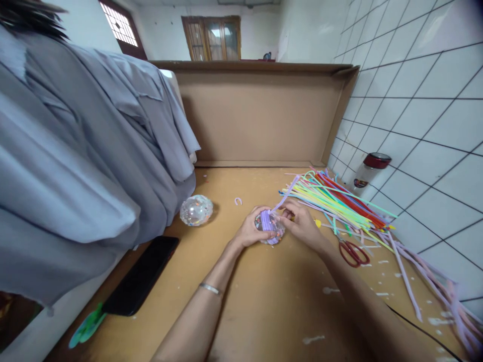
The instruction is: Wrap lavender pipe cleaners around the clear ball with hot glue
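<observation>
My left hand (253, 227) is wrapped round a clear ball (278, 232) with coloured specks, holding it just above or on the table. Purple pipe cleaners (266, 221) lie side by side in a band over the ball's near face. One loose purple end (289, 192) sticks up and to the right from the ball's top. At the ball's right side, my right hand (302, 223) has its fingers curled and pinched by the base of that strand; its fingertips are partly hidden. A second clear speckled ball (196, 210) sits to the left on the table.
Pipe cleaners in many colours (335, 201) are heaped at the right, with red-handled scissors (353, 252) beside them. A red-lidded jar (372, 171) stands by the tiled wall. A black phone (141, 276) lies left, near grey cloth (94, 141). A small curved pink piece (238, 201) lies mid-table.
</observation>
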### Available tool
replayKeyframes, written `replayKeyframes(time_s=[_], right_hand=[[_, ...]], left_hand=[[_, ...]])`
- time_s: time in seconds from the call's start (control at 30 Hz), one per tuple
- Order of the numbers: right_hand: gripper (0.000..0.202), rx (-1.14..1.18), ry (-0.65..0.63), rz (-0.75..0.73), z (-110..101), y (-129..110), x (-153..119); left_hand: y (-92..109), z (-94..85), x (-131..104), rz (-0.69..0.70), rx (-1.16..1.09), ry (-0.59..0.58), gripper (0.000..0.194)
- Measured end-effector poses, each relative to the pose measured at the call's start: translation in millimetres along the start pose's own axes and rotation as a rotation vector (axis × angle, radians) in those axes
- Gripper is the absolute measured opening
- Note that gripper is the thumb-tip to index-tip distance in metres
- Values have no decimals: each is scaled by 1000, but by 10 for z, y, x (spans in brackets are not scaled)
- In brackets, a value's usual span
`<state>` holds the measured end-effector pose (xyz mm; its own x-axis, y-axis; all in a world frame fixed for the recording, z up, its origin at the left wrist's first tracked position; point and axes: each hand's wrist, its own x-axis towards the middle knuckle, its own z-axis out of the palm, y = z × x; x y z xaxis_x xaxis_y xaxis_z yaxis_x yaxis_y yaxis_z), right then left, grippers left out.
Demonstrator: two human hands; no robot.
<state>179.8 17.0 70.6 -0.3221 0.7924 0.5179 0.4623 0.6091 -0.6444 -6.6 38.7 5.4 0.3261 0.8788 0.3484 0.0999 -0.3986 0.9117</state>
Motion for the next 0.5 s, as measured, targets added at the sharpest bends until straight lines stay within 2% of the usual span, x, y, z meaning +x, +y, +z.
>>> replayKeyframes(time_s=[0.37, 0.5], right_hand=[[16, -92, -32, 3, 95, 18, -20], [21, -294, -21, 62, 42, 1, -29]], left_hand=[[22, 14, 2, 27, -5, -50, 71], [-5, 12, -8, -35, -52, 18, 72]])
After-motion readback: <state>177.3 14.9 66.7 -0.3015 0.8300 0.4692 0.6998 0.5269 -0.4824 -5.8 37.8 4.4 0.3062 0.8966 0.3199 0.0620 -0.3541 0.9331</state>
